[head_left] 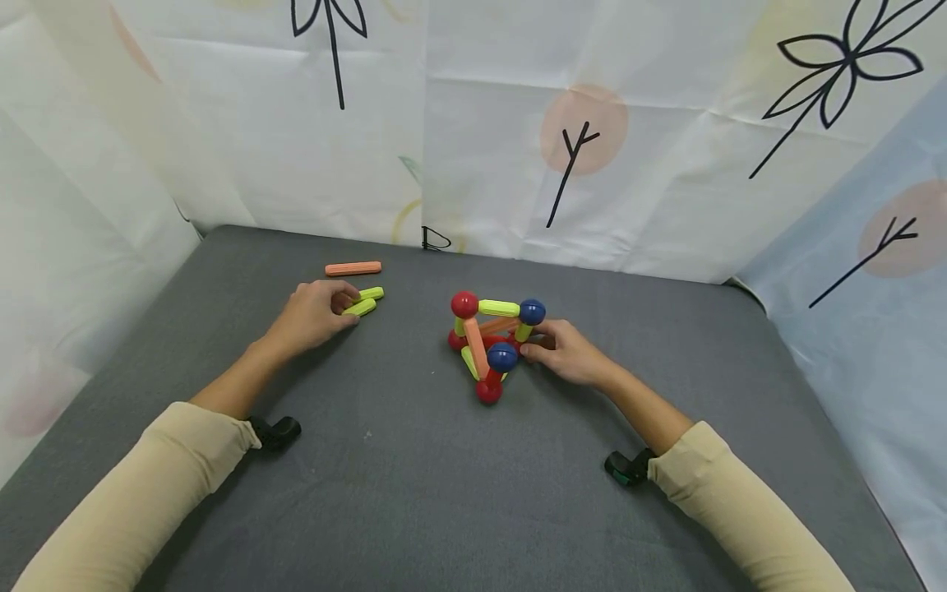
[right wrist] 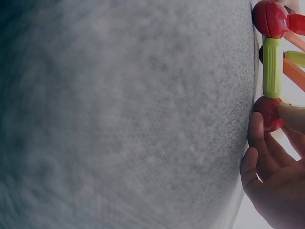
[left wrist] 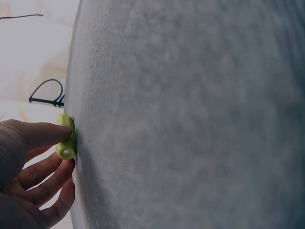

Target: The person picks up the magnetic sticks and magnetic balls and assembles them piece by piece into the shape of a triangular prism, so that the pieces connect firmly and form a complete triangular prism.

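In the head view my left hand is at two short yellow-green rods lying side by side. Its thumb and fingers pinch the nearer rod, while the farther rod lies just beyond. The left wrist view shows a thumb against a yellow-green rod with a round dot on its end. My right hand holds a low corner ball, red, of a frame built from rods and balls. This frame has red balls, blue balls, orange rods and yellow-green rods.
A loose orange rod lies behind the yellow-green ones. The grey table ends at a patterned white curtain at the back. Dark wrist devices sit at both cuffs.
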`<act>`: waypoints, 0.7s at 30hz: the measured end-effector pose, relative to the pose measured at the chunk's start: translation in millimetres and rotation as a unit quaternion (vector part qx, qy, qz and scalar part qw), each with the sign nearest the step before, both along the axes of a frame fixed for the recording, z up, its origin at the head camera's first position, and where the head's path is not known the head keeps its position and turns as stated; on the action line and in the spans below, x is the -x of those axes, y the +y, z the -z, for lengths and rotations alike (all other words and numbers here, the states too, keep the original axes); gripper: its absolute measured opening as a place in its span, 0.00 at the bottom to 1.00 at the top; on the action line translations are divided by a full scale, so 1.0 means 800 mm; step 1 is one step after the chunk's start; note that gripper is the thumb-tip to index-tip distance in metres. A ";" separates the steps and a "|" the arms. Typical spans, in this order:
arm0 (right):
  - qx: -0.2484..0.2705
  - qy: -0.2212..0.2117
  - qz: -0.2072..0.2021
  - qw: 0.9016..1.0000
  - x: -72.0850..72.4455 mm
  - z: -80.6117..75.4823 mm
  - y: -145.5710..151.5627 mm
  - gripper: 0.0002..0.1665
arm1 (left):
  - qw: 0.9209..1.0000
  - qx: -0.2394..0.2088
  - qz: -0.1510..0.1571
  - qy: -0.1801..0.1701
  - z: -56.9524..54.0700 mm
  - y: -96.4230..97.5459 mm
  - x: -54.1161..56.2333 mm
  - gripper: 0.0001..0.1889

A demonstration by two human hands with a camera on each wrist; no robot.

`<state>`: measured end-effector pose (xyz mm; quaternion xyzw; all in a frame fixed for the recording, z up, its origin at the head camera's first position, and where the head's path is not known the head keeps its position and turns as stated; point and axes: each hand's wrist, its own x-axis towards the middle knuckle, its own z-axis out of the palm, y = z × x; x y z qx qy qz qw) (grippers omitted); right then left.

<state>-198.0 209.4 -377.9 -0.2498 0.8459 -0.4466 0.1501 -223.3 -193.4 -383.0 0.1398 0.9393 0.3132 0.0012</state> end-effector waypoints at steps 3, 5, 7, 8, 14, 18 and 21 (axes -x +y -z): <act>0.001 0.005 -0.001 1.000 0.000 0.001 0.000 0.17 | 1.000 -0.008 0.015 -0.009 0.000 0.006 0.000 0.20; 0.002 0.008 -0.001 1.000 0.001 0.001 0.000 0.17 | 0.999 -0.029 0.025 -0.028 -0.002 0.012 -0.001 0.22; 0.002 0.010 -0.001 1.000 0.001 0.000 0.000 0.17 | 0.996 -0.065 0.034 -0.058 -0.006 0.020 -0.004 0.24; 0.004 0.009 -0.001 1.000 0.001 0.000 0.000 0.17 | 0.991 -0.096 0.039 -0.080 -0.008 0.024 -0.006 0.25; 0.004 0.005 0.001 1.000 0.000 -0.002 -0.001 0.17 | 0.932 -0.290 0.050 -0.213 -0.021 0.059 -0.025 0.36; 0.005 0.006 0.000 1.000 0.001 -0.001 -0.001 0.17 | 0.897 -0.355 0.057 -0.259 -0.031 0.086 -0.041 0.38; 0.007 0.006 -0.001 1.000 0.001 -0.001 -0.002 0.17 | 0.882 -0.379 0.055 -0.274 -0.038 0.105 -0.052 0.38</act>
